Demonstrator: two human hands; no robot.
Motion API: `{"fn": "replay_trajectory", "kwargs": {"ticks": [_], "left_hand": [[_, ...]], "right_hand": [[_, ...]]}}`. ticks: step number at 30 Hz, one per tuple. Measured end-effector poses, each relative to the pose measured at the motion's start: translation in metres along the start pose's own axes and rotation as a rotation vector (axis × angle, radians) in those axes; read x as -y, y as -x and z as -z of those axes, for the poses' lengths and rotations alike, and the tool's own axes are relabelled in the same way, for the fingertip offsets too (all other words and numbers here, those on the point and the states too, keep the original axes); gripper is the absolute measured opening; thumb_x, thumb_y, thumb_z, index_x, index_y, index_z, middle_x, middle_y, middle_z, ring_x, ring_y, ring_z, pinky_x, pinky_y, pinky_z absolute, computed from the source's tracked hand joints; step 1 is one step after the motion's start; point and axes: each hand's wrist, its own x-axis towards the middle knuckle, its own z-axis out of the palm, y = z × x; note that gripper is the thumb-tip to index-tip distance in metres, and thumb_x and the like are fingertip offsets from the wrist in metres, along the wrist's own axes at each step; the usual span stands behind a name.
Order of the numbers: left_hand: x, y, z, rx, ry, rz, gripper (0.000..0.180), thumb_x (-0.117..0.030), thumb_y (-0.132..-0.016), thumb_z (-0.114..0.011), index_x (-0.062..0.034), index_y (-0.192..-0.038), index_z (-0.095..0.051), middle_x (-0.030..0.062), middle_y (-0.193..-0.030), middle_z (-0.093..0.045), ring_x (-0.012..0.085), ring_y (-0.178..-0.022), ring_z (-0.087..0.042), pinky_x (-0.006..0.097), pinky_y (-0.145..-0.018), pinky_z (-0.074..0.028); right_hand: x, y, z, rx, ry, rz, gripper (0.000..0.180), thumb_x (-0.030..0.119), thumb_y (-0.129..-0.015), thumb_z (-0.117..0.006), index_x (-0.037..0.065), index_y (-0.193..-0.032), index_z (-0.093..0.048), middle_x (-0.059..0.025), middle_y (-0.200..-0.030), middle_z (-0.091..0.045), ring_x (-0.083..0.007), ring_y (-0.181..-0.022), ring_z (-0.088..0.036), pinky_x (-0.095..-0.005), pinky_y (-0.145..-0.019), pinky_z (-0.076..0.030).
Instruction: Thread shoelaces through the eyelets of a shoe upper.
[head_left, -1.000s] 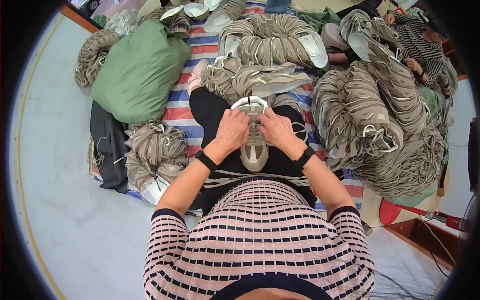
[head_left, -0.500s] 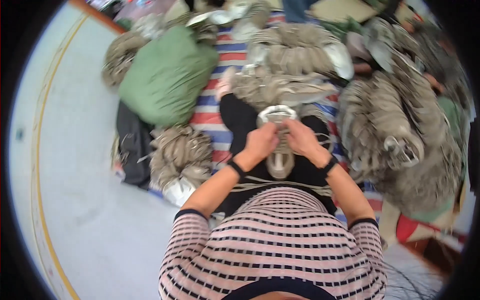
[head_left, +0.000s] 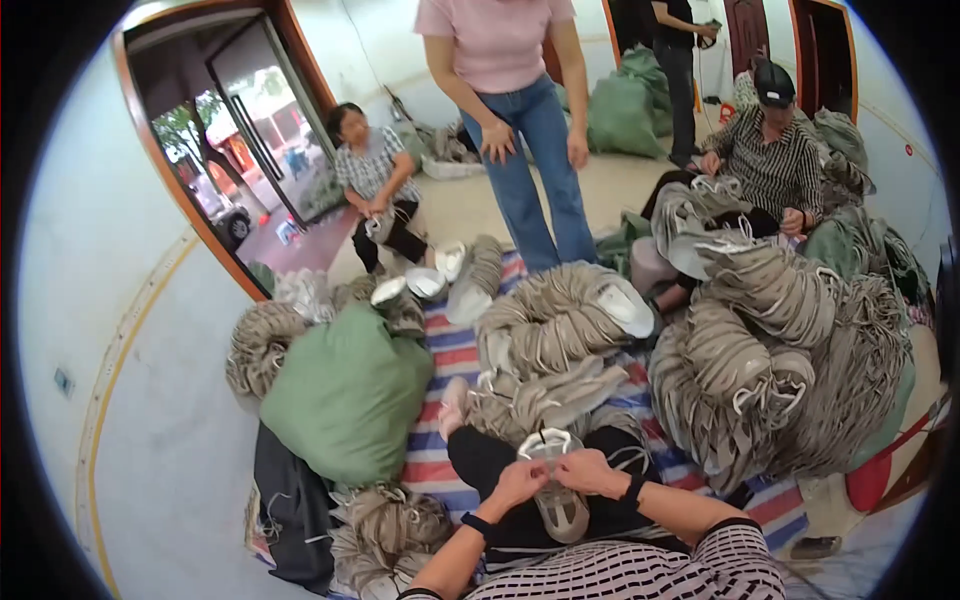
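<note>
A beige-grey shoe upper (head_left: pixel 565 517) rests on my lap between my legs, toe toward me and its white-lined opening at the far end. My left hand (head_left: pixel 522 482) is closed at the left of the opening, fingertips pinched at the lacing area. From the other side my right hand (head_left: pixel 592 472) meets it, its fingers also pinched there. Both hands are on the upper; whether a lace lies between the fingertips is too small to make out. Pale laces (head_left: pixel 630 457) hang loose by my right leg.
Bundled shoe uppers (head_left: pixel 550 320) lie ahead on a striped sheet (head_left: pixel 455 355), with a large heap (head_left: pixel 740 350) at right. A stuffed green sack (head_left: pixel 350 390) stands left. One person (head_left: pixel 530 130) stands ahead; others sit at both sides, and another stands behind.
The view has tilted up, bringing the room, doorway and other people into sight. My hands stay on the shoe upper, now closer together near its opening.
</note>
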Motion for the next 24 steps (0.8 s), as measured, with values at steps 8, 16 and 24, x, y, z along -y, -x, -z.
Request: {"fn": "replay_trajectory", "kwargs": {"ticks": [8,16,24], "left_hand": [[-0.017,-0.032,0.008,-0.114,-0.321,0.062,0.020,-0.032,-0.078,-0.060,-0.0137,-0.084,-0.058,0.0093,-0.071,-0.064,0.0317,-0.070,-0.064,0.043,-0.063,-0.051],[-0.011,-0.038,0.029,-0.002,-0.009,0.011,0.021,-0.014,-0.073,-0.071,-0.0044,-0.083,-0.055,0.0110,-0.072,-0.062,0.0260,-0.067,-0.063,0.036,-0.061,-0.048],[-0.057,-0.013,0.023,-0.015,-0.164,-0.119,0.020,-0.011,-0.078,-0.063,-0.0087,-0.096,-0.054,0.0100,-0.082,-0.061,0.0326,-0.073,-0.061,0.041,-0.060,-0.047]], "right_hand": [[-0.035,0.000,-0.009,-0.406,0.006,-0.035,0.017,0.021,-0.077,-0.053,0.006,-0.071,-0.059,-0.0154,-0.072,-0.060,-0.0364,-0.071,-0.059,-0.0466,-0.062,-0.047],[-0.052,-0.003,-0.003,-0.142,-0.913,-0.237,0.017,0.019,-0.081,-0.062,0.003,-0.073,-0.061,-0.0033,-0.061,-0.055,-0.0154,-0.056,-0.053,-0.0304,-0.050,-0.038],[-0.037,0.031,0.033,-0.070,-0.773,-0.210,0.021,0.020,-0.083,-0.061,0.001,-0.074,-0.062,-0.0015,-0.065,-0.061,-0.0071,-0.059,-0.053,-0.0230,-0.054,-0.040]]}}
